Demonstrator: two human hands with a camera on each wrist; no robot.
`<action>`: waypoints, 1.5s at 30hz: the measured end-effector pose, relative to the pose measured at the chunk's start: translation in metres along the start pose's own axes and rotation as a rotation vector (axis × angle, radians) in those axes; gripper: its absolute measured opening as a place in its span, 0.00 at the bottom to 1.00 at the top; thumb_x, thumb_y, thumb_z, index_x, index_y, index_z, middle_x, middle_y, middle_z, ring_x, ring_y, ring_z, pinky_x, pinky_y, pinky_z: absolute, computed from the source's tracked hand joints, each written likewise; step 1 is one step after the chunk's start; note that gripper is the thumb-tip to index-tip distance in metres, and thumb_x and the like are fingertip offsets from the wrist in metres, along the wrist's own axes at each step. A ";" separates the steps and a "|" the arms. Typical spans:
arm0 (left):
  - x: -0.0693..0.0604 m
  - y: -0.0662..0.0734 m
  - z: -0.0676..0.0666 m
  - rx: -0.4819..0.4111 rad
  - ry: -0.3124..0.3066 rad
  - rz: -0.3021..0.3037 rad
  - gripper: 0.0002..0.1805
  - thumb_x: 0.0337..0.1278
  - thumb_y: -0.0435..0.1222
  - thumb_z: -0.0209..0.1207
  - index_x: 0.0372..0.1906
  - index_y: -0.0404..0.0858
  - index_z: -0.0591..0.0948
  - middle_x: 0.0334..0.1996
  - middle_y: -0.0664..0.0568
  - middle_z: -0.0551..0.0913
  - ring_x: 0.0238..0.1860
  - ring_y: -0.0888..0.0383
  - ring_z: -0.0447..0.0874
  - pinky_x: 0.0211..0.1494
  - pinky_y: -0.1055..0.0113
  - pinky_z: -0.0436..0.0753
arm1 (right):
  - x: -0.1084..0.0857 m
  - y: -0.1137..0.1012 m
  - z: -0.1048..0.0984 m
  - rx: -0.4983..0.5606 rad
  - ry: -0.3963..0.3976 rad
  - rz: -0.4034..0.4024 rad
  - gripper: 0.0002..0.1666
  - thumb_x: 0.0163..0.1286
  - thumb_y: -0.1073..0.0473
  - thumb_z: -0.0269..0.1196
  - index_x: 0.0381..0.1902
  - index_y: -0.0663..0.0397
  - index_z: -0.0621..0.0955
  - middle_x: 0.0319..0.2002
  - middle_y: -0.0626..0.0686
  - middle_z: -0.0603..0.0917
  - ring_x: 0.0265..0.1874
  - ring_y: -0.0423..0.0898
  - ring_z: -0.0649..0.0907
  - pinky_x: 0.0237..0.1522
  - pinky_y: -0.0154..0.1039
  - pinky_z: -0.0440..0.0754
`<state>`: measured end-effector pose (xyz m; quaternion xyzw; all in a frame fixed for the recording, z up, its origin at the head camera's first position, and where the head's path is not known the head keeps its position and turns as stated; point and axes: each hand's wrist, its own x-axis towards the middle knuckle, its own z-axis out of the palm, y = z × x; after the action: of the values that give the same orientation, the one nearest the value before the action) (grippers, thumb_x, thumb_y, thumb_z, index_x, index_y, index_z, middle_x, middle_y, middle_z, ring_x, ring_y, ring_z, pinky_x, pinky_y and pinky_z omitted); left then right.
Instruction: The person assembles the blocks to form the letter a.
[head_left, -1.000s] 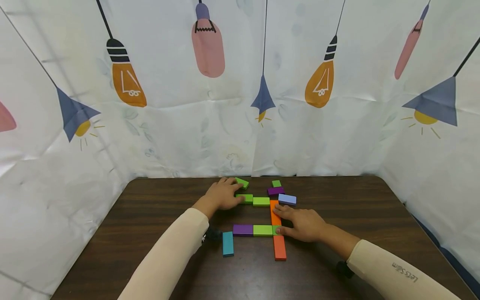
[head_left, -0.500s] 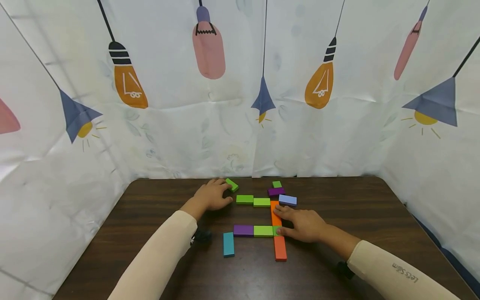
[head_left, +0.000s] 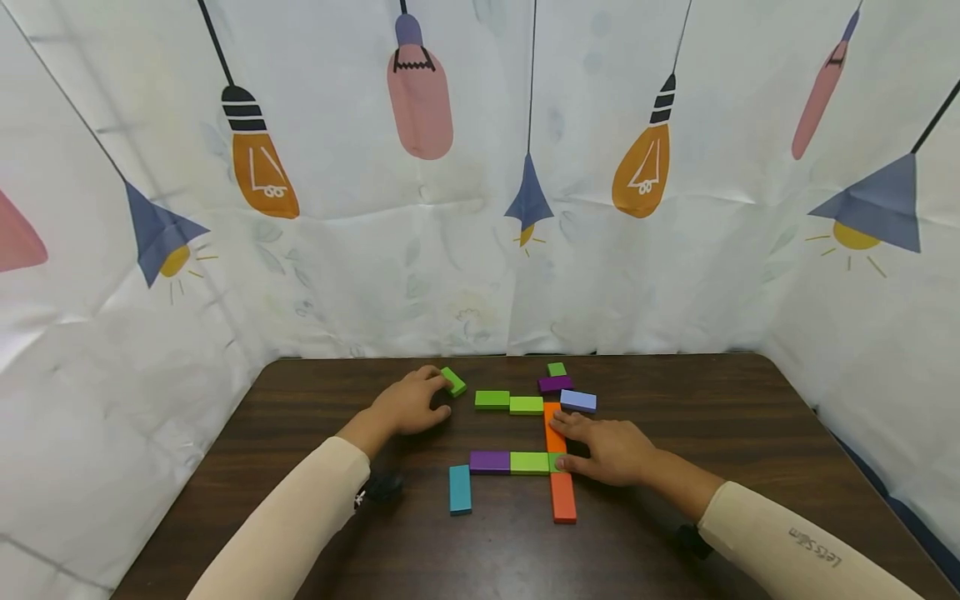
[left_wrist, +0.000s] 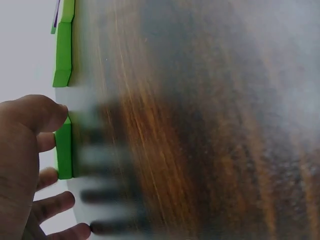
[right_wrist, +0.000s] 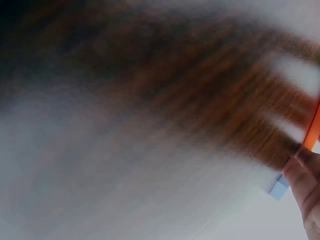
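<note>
In the head view my left hand [head_left: 408, 402] reaches to the far left of the block layout. Its fingertips touch a tilted green block [head_left: 453, 382], while the thumb stays apart from it. The left wrist view shows that green block [left_wrist: 64, 150] beside the spread fingers. My right hand [head_left: 611, 448] lies with extended fingers on an orange block [head_left: 553, 425], its thumb on a small green block [head_left: 556, 463]. Leftward from there run a light green block [head_left: 529, 463] and a purple block [head_left: 490, 462]. An orange-red block [head_left: 563, 498] continues downward.
Two green blocks, one left [head_left: 492, 400] and one right [head_left: 527, 405], join the orange block's top. Nearby are a light blue block [head_left: 578, 401], a dark purple block [head_left: 555, 384] and a small green block [head_left: 557, 369]. A teal block [head_left: 460, 490] lies front left on the brown table [head_left: 675, 383].
My left hand has moved left and slightly nearer, dragging the tilted green block away from the green row and turning it. My right hand has kept its place on the blocks.
</note>
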<state>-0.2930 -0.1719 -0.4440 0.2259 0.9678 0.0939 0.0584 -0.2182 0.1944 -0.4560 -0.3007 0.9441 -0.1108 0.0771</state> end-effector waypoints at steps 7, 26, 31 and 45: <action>-0.006 0.001 0.002 -0.016 0.006 0.000 0.21 0.69 0.49 0.62 0.62 0.50 0.78 0.71 0.38 0.69 0.67 0.37 0.73 0.58 0.39 0.78 | -0.001 0.001 0.001 0.005 -0.005 -0.001 0.45 0.73 0.28 0.55 0.78 0.46 0.68 0.74 0.51 0.70 0.67 0.56 0.76 0.51 0.58 0.82; -0.014 0.001 0.013 0.028 0.138 0.063 0.13 0.66 0.43 0.68 0.51 0.45 0.81 0.59 0.46 0.81 0.52 0.46 0.82 0.49 0.50 0.82 | -0.001 0.001 0.001 0.004 -0.007 0.002 0.45 0.73 0.28 0.55 0.78 0.46 0.68 0.74 0.51 0.69 0.66 0.58 0.78 0.50 0.59 0.82; -0.019 0.002 0.014 0.001 0.134 0.032 0.21 0.63 0.44 0.69 0.58 0.43 0.81 0.61 0.46 0.80 0.58 0.46 0.80 0.54 0.48 0.82 | -0.001 0.001 0.001 0.002 -0.006 -0.001 0.45 0.73 0.28 0.55 0.78 0.46 0.68 0.74 0.51 0.69 0.65 0.58 0.78 0.52 0.60 0.81; -0.045 0.013 0.017 -0.053 0.225 0.081 0.21 0.57 0.49 0.72 0.52 0.46 0.84 0.55 0.52 0.82 0.55 0.50 0.82 0.56 0.49 0.81 | -0.001 -0.001 -0.002 0.012 -0.010 0.016 0.44 0.73 0.29 0.56 0.78 0.45 0.68 0.74 0.52 0.70 0.67 0.58 0.76 0.53 0.60 0.80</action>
<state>-0.2452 -0.1781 -0.4548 0.2511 0.9556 0.1466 -0.0486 -0.2177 0.1943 -0.4542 -0.2931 0.9455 -0.1142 0.0843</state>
